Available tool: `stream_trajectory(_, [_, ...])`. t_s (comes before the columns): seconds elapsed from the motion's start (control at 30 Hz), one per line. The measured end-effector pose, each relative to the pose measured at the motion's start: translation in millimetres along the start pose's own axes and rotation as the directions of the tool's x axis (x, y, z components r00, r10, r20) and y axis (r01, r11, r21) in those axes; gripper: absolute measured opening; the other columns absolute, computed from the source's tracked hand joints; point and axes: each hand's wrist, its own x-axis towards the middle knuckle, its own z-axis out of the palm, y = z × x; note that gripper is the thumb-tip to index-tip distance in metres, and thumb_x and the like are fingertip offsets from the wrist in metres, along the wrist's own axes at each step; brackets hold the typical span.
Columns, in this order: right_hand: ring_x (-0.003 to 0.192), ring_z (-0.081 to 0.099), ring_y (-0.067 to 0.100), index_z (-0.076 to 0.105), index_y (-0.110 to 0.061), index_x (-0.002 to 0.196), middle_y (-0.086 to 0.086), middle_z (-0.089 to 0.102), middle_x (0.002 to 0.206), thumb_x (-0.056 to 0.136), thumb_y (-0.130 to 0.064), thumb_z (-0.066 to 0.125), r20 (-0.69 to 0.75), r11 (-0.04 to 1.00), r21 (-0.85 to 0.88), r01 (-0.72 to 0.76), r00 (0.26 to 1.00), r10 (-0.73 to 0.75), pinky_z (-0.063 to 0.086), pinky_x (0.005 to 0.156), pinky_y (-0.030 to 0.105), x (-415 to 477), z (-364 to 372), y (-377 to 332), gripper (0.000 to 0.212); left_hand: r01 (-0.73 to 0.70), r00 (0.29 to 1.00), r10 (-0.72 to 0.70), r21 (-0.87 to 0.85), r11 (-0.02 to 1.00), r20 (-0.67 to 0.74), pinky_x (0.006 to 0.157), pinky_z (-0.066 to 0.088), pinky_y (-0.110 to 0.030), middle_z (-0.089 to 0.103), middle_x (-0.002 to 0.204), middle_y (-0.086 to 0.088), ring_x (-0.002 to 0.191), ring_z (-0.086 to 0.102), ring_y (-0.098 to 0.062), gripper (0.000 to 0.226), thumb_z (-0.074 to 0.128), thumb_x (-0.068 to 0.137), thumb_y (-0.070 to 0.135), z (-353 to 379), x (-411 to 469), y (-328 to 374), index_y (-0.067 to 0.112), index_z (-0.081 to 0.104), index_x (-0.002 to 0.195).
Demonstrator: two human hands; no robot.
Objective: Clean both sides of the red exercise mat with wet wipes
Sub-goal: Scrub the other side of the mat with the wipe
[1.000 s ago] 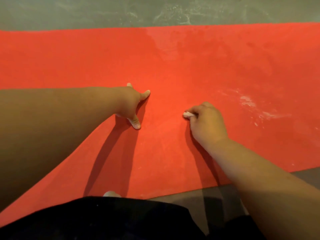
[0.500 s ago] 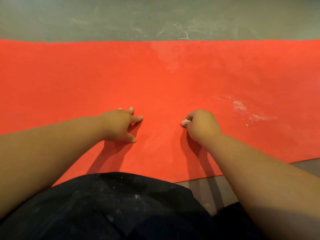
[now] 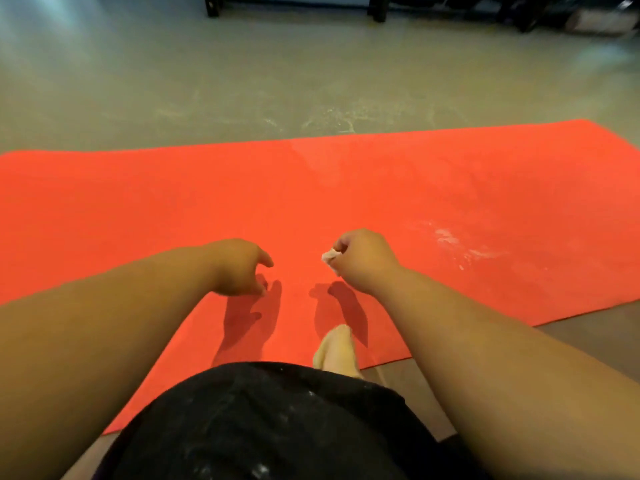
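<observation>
A grey concrete floor [image 3: 173, 98] fills the room, and the red exercise mat [image 3: 138, 209] lies flat across it, running from the left edge of the view out to the right. Nearest the camera is the person's dark clothing [image 3: 277, 427], flecked with pale dust. Just past it, a pale foot [image 3: 335, 351] rests on the mat's near edge.

Beyond that, both hands are held over the near half of the mat, apart from each other. The left hand [image 3: 239, 268] holds nothing, its fingers loosely curled and pointing down. Whether the tips touch the mat I cannot tell. The right hand [image 3: 363, 263] is fisted round a wadded wet wipe [image 3: 328, 256], which pokes out on the thumb side. Its shadow falls nearer the camera, so it seems to be lifted off the mat.

Farther right on the mat sits a whitish smear [image 3: 450, 239], well apart from the wipe. Past the far edge the floor shows chalky swirls [image 3: 329, 123], and dark furniture legs [image 3: 212, 6] stand at the back.

This looks like a pause between strokes on the upper face, with the underside probably not yet done. The next move likely calls for carrying the wipe right to that smear, pressing it flat and rubbing, while the free hand pins the mat against sliding.
</observation>
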Motion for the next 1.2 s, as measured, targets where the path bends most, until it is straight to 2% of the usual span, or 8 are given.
stream_trajectory(0.33, [0.092, 0.062, 0.023, 0.070, -0.015, 0.089, 0.006, 0.071, 0.096, 0.085, -0.022, 0.065, 0.181, 0.990, -0.058, 0.132, 0.976, -0.119, 0.034, 0.064, 0.024, 41.0, 49.0, 30.4, 0.010, 0.079, 0.960, -0.083, -0.026, 0.997, -0.268, 0.118, 0.015, -0.050, -0.001, 0.161, -0.012, 0.147, 0.006, -0.034, 0.073, 0.041, 0.093, 0.060, 21.4, 108.8, -19.1, 0.032, 0.010, 0.153])
stream_trajectory(0.47, [0.096, 0.058, 0.031, 0.069, -0.010, 0.090, 0.014, 0.066, 0.099, 0.085, -0.018, 0.060, -0.140, 0.988, -0.145, -0.053, 0.990, 0.032, 0.036, 0.076, 0.033, 81.8, 23.0, 105.2, 0.013, 0.166, 0.891, -0.197, -0.110, 0.980, -0.410, 0.116, 0.005, -0.056, -0.002, 0.162, -0.001, 0.148, -0.001, -0.025, 0.066, 0.022, 0.092, 0.066, 50.8, 137.5, -22.0, 0.041, 0.007, 0.151])
stream_trajectory(0.6, [0.097, 0.056, 0.034, 0.069, -0.006, 0.093, 0.018, 0.064, 0.101, 0.088, -0.016, 0.054, -0.391, 0.958, -0.094, -0.272, 0.895, 0.216, 0.039, 0.079, 0.034, 104.3, 20.3, 125.5, 0.019, 0.149, 0.854, -0.199, -0.140, 0.979, -0.480, 0.116, 0.005, -0.053, 0.008, 0.162, 0.002, 0.148, 0.006, -0.021, 0.071, 0.014, 0.084, 0.070, 58.9, 143.8, -28.1, 0.044, 0.016, 0.149])
stream_trajectory(0.73, [0.088, 0.057, 0.030, 0.069, -0.009, 0.085, 0.012, 0.059, 0.090, 0.086, -0.018, 0.054, -0.237, 0.982, -0.044, 0.184, 0.953, -0.189, 0.043, 0.078, 0.035, 60.9, 79.1, 44.7, 0.018, 0.128, 0.821, -0.227, -0.219, 0.967, -0.524, 0.117, 0.006, -0.052, 0.017, 0.160, 0.000, 0.148, 0.012, -0.021, 0.070, 0.022, 0.082, 0.062, 59.8, 143.5, -26.6, 0.038, 0.030, 0.148])
stream_trajectory(0.83, [0.091, 0.056, 0.027, 0.070, -0.012, 0.090, 0.007, 0.059, 0.092, 0.088, -0.021, 0.055, -0.042, 0.902, -0.007, 0.433, 0.901, -0.432, 0.044, 0.082, 0.036, 52.4, 89.2, 30.3, 0.018, 0.132, 0.816, -0.228, -0.213, 0.968, -0.531, 0.117, 0.006, -0.051, 0.017, 0.160, 0.000, 0.148, 0.012, -0.022, 0.070, 0.021, 0.083, 0.060, 60.6, 144.5, -28.9, 0.037, 0.029, 0.148])
stream_trajectory(0.97, [0.095, 0.058, 0.032, 0.074, -0.010, 0.091, 0.014, 0.065, 0.094, 0.083, -0.006, 0.058, -0.222, 0.987, -0.107, 0.123, 0.964, -0.144, 0.036, 0.082, 0.032, 104.0, 41.1, 99.7, 0.019, 0.141, 0.823, -0.217, -0.181, 0.973, -0.525, 0.118, 0.005, -0.051, 0.014, 0.161, 0.001, 0.148, 0.009, -0.021, 0.070, 0.016, 0.083, 0.061, 62.1, 146.1, -29.6, 0.038, 0.024, 0.150])
stream_trajectory(1.07, [0.096, 0.055, 0.033, 0.073, -0.008, 0.095, 0.015, 0.059, 0.097, 0.085, -0.010, 0.052, -0.412, 0.980, -0.084, -0.180, 0.902, 0.130, 0.035, 0.077, 0.029, 119.0, 17.1, 133.4, 0.023, 0.149, 0.825, -0.221, -0.178, 0.973, -0.521, 0.118, 0.005, -0.050, 0.013, 0.161, 0.002, 0.148, 0.008, -0.020, 0.070, 0.017, 0.083, 0.061, 62.6, 147.8, -30.6, 0.039, 0.023, 0.149])
stream_trajectory(1.2, [0.078, 0.060, 0.032, 0.073, -0.007, 0.074, 0.012, 0.065, 0.077, 0.078, -0.028, 0.050, -0.366, 0.984, -0.135, 0.117, 0.917, -0.159, 0.051, 0.077, 0.035, 90.6, 54.5, 73.3, 0.031, 0.138, 0.813, -0.226, -0.199, 0.970, -0.537, 0.118, 0.006, -0.050, 0.016, 0.160, 0.002, 0.148, 0.010, -0.020, 0.071, 0.019, 0.082, 0.062, 62.8, 148.5, -31.1, 0.039, 0.027, 0.148])
